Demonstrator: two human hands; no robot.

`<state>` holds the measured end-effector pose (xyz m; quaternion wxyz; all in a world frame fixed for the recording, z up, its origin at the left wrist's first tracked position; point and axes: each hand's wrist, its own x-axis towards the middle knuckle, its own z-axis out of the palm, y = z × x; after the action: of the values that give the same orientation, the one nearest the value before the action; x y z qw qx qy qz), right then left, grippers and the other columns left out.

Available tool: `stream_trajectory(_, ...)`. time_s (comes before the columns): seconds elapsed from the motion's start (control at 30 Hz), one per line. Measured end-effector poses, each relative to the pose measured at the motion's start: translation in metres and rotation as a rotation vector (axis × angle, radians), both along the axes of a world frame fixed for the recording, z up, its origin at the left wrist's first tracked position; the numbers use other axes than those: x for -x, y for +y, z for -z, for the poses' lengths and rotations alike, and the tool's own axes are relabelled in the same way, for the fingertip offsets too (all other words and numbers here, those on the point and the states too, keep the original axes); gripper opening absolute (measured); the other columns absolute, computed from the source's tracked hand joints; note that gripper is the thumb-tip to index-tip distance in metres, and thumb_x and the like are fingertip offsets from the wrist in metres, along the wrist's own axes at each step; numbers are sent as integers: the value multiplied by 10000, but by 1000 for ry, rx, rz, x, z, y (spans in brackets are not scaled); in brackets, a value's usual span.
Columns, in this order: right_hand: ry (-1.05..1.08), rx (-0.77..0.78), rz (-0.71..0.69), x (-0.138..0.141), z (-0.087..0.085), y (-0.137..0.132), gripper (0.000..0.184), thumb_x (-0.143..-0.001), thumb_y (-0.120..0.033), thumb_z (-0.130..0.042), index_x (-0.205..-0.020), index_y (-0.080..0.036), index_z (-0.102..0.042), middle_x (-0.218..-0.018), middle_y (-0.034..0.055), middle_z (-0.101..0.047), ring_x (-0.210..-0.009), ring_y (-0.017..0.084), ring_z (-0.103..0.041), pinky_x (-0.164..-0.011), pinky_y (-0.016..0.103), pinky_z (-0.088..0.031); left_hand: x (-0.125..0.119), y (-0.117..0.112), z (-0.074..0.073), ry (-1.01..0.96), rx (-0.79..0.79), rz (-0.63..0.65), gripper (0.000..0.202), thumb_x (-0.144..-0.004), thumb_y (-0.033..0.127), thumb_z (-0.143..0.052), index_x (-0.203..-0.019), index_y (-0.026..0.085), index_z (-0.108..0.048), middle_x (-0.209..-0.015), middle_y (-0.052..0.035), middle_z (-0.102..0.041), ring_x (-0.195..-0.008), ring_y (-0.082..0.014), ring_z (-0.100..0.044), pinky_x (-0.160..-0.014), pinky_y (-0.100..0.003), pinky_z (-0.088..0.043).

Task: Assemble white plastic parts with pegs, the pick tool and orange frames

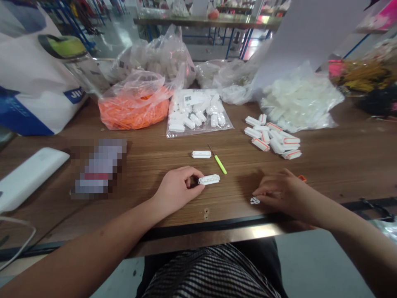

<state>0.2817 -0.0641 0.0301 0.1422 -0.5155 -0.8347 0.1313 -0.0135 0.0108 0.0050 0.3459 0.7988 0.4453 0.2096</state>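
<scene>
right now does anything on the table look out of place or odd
One thing: a small white plastic fragment lies loose by the right hand, apart from the white connectors piled further back; it looks broken off, though it is too small to be sure.

2 separate white connectors (209, 179), 1 green-handled pick (219, 163), 1 orange-filled plastic bag (134, 109).

The left hand (176, 189) was closed in a small pinch, its fingers (192, 182) bent inward and the thumb side turned toward them. To the right of this grip lay the right hand (281, 192) — more relaxed, with its fingers (263, 189) reaching toward the grip and slightly curved, tips pointing down. Behind the grip, the bare left forearm (93, 238) came in from the lower left, and the bare right forearm (350, 231) came from the lower right.
</scene>
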Motion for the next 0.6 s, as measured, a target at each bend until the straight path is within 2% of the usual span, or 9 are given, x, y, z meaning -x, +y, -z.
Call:
stream_trajectory(0.1, 0, 148, 17, -2, 2, -6, 211, -896, -329, -606, -702, -274, -670, -658, -38, -673, -636, 167, -600, -721, 375, -385, 0, 1, 1, 4, -13, 2, 117, -752, 235, -679, -866, 217, -701, -579, 59, -494, -520, -97, -449, -545, -232, -350)
stream_trajectory(0.2, -46, 125, 42, 0, 7, -8, 165, -867, -266, -630, -707, -278, -667, -667, -45, -679, -653, 174, -600, -714, 377, -355, 1, 1, 1, 10, -12, 6, 121, -754, 235, -681, -872, 215, -700, -586, 58, -499, -524, -97, -459, -548, -233, -353)
stream_trajectory(0.33, -135, 51, -20, 3, 8, -5, 200, -836, -190, -614, -647, -252, -626, -650, -32, -660, -644, 175, -592, -656, 359, -317, 0, 0, -1, 11, -11, 4, 106, -751, 224, -677, -854, 214, -699, -579, 58, -498, -520, -97, -454, -542, -231, -349)
stream_trajectory(0.5, -292, 113, -80, 9, -1, 3, 242, -843, -163, -580, -607, -216, -585, -662, -13, -663, -640, 172, -593, -650, 338, -335, 0, -1, 0, 15, -1, -4, 103, -756, 236, -670, -851, 215, -702, -576, 57, -506, -521, -97, -449, -539, -227, -347)
stream_trajectory(0.6, -387, 197, -95, 16, -7, 11, 201, -790, -120, -572, -607, -199, -598, -663, 4, -667, -628, 171, -584, -650, 325, -358, 1, 0, 1, 21, 6, -5, 110, -756, 245, -676, -858, 215, -704, -575, 58, -507, -515, -95, -447, -534, -228, -344)
